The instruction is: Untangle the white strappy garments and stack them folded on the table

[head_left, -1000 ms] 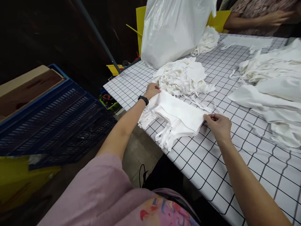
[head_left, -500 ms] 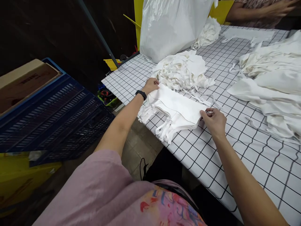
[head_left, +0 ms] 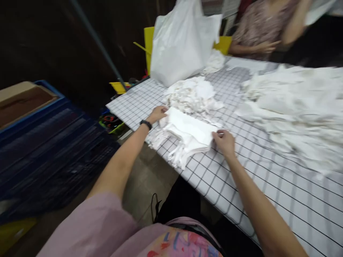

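A stack of white cut fabric pieces [head_left: 191,129] with thin straps lies near the table's front edge. My left hand [head_left: 158,113], with a black band on the wrist, pinches the stack's far left corner. At the right end, my right hand [head_left: 224,141] has its thumb and fingers closed on the edge of the top piece. The straps [head_left: 177,155] hang in loose strips toward the near edge. Just behind the stack sits a crumpled heap of white fabric [head_left: 191,93].
A large white plastic bag [head_left: 179,50] stands at the back of the checked table [head_left: 257,185]. A wide pile of white fabric [head_left: 297,110] covers the right side. Blue crates [head_left: 48,153] stand at the left. Another person [head_left: 259,32] is across the table.
The view has swung up and to the right, showing more of the other person and the right-hand pile. Both my hands stay at the two ends of the stack.
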The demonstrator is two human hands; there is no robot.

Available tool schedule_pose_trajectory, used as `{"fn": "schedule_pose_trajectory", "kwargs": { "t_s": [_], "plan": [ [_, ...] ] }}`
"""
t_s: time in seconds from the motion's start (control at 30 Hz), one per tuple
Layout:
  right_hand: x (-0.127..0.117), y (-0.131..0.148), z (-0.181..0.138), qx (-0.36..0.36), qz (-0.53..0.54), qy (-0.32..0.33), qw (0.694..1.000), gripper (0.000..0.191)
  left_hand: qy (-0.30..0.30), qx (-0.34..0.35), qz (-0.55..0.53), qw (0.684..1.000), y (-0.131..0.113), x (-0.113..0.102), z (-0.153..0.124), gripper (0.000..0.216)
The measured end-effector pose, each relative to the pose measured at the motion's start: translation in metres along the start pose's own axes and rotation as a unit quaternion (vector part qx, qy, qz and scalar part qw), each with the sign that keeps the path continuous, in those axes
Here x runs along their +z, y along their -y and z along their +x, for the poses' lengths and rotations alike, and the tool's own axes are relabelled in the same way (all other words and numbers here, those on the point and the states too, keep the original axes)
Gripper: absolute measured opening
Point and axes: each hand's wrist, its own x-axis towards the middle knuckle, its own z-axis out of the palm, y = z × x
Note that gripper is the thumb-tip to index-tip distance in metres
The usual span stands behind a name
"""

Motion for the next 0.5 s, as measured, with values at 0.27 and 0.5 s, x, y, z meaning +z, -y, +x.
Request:
{"fn": "schedule_pose_trajectory", "kwargs": {
  "t_s": [0.27, 0.5],
  "plan": [
    [-0.016, -0.009, -0.02, -0.037, 0.044, 0.015, 0.998, 0.032, -0.086, 0.103, 0.109, 0.985, -0.019, 0.022, -0.012, 0.041],
    [-0.079, -0.052, -0.062, -0.026, 0.061, -0.015, 0.998, 0.024, -0.059, 0.292, 0.11, 0.948, -0.086, 0.086, -0.065, 0.03]
  ]
}}
